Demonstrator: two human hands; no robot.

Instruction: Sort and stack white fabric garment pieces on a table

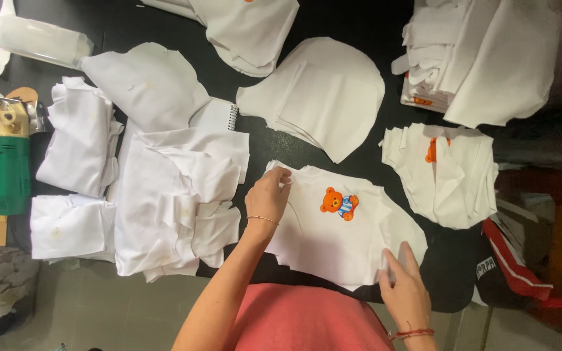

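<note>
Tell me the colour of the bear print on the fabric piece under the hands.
Orange bear print with a blue-and-white striped body, on white fabric piece; head view.

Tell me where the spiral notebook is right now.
In the head view, the spiral notebook lies left of centre, tucked among white fabric pieces, above the left hand.

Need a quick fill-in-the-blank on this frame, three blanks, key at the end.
1. The left hand pinches the top edge of a white cut fabric piece printed with an orange ____.
2. The right hand touches that piece's ____ edge.
3. A spiral ____ lies among the white stacks.

Missing words: bear; right; notebook
</note>
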